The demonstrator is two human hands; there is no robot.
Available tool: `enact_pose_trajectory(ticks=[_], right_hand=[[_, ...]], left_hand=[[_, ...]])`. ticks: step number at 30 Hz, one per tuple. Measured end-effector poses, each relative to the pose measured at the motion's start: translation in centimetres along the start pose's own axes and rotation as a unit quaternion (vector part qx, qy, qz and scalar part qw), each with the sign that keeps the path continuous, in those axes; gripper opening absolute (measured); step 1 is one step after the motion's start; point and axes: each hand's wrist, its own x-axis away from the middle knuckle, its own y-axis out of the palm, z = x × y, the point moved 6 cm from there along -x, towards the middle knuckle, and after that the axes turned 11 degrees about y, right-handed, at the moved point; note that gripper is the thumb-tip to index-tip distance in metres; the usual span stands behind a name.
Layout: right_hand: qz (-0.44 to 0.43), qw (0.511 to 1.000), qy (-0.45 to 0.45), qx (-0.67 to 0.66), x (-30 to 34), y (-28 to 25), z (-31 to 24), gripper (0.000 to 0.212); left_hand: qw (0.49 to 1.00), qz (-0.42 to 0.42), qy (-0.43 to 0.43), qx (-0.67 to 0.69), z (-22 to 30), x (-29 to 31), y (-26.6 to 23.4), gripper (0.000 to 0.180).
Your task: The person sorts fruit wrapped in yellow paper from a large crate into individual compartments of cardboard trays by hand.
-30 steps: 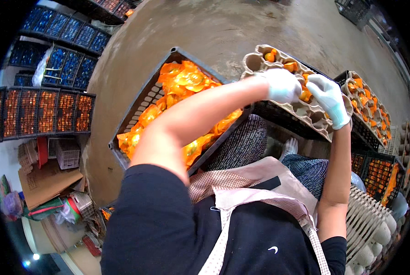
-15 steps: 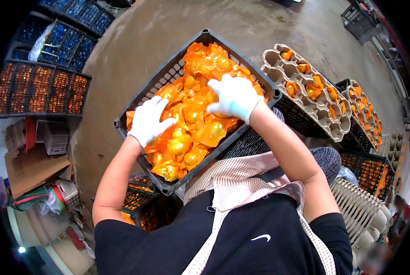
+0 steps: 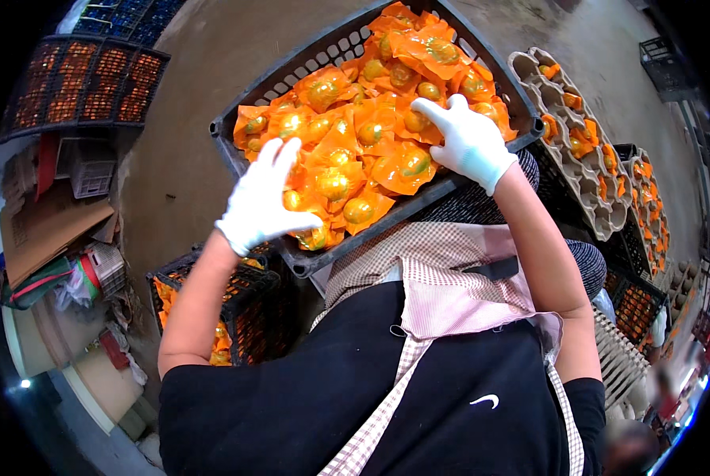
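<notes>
A black plastic crate (image 3: 418,208) rests tilted across my lap. It is filled with round yellow-green fruits (image 3: 333,182), each in a crinkled orange see-through wrapper. My left hand (image 3: 269,197), in a white knit glove, is open with fingers spread at the crate's near-left side, the thumb over the wrapped fruits there. My right hand (image 3: 470,144), gloved the same way, is over the right side of the pile. Its thumb and forefinger are apart, close to or touching the wrappers, and no fruit is seen held. Its other fingers are partly hidden.
To the right, a grey pulp tray (image 3: 601,202) with some wrapped fruits in its cups stands on a black crate. Another filled tray (image 3: 648,208) is beyond it. More filled crates (image 3: 81,83) are stacked at the left, and one crate (image 3: 248,297) stands by my left arm.
The whole view has shifted, so the crate sits higher in the picture. Relative to it, my left hand has moved toward the near corner, and my right hand slightly toward the near edge.
</notes>
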Motion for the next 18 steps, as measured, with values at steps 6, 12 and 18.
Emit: enact_pose_trajectory(ticks=[6,12,18], right_hand=[[0.004,0.998,0.035,-0.042,-1.7,0.0,-1.9,0.055],[-0.027,0.999,0.018,-0.029,-0.9,0.2,-2.0,0.057],[0.0,0.974,0.046,-0.223,-1.9,-0.1,-1.3,0.048]], left_hand=[[0.992,0.074,-0.098,-0.028,1.3,-3.1,1.8,0.113],[0.998,0.047,-0.048,0.016,2.6,-5.1,1.3,0.097],[0.997,0.075,-0.029,0.019,5.1,-5.0,2.8,0.086]])
